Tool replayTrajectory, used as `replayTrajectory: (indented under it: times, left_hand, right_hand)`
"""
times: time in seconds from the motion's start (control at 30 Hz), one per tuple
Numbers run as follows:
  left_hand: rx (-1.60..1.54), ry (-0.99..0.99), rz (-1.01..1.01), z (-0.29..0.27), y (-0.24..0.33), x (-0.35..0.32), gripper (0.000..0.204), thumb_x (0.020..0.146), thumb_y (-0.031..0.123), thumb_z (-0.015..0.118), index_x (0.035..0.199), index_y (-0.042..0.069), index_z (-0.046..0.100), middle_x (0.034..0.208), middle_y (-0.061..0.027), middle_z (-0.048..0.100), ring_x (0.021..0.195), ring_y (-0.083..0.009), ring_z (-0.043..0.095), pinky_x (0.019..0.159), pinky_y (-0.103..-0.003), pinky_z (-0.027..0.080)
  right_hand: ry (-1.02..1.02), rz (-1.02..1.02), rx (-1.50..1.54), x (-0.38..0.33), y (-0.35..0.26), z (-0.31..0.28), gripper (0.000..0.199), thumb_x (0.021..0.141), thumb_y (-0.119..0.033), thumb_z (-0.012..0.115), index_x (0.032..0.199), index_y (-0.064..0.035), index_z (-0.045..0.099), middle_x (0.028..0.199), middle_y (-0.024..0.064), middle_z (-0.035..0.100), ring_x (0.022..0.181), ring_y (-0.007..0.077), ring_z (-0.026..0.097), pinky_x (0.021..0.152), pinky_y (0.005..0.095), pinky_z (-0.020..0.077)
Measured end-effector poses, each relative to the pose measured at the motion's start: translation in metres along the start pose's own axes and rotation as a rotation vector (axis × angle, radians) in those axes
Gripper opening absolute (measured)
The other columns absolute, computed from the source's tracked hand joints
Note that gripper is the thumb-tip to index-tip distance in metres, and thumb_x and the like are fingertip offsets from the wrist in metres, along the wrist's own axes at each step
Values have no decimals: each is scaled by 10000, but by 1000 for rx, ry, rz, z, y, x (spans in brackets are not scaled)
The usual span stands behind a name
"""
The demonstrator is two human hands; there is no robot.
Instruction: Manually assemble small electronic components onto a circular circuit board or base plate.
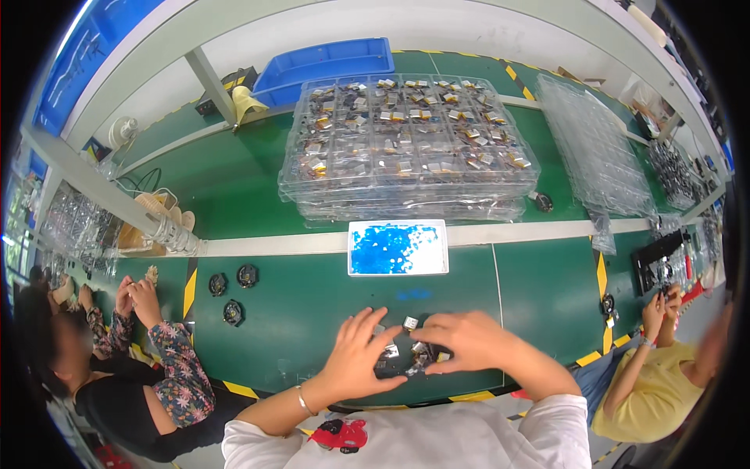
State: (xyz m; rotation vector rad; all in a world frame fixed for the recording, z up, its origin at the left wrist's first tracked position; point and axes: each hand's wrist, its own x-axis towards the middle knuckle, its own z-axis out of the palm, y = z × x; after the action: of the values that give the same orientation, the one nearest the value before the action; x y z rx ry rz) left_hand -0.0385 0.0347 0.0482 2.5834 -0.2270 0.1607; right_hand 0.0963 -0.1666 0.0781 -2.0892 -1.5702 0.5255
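Note:
Both my hands are low over the green bench, on either side of a small cluster of dark parts [423, 356] with silvery and yellowish bits. My left hand [351, 353] is open, fingers spread and thumb stretched toward the cluster, beside a few silvery pieces [391, 350] partly covered by its fingers. My right hand [467, 341] curves round the cluster's right side, its thumb and fingers apart and touching or very near the parts. A small silver-white block [410, 323], looking like a battery cell, lies between my fingertips. The parts' exact kind is too small to tell.
A white tray [428, 272] of blue bits stands ahead. Behind the white rail [258, 246] are stacked clear trays [406, 195] of wired cells, a blue bin [324, 66] and clear plastic sheets [598, 148]. Round black parts [233, 313] lie left. Co-workers sit at both sides.

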Motion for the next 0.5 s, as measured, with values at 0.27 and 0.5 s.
replayTrajectory:
  times: [0.27,0.5]
  left_hand:
    - [239,614,-88,-119,-120,130,353,739,116,680,1068,11,608,1074,-156,614,1035,-327,546,917,-419,426]
    - [438,293,-467,-144,-176,190,426,630,309,781,1016,142,707,1406,-198,383,1320,-395,299,1045,-460,333]
  right_hand:
    - [557,-56,-355,157,74,-110,183,778,-79,580,944,-69,657,849,129,608,855,312,601,743,418,488]
    - [378,85,-398,224,128,-136,248,763,-10,569,965,-96,687,1020,119,559,1003,296,549,837,401,462]
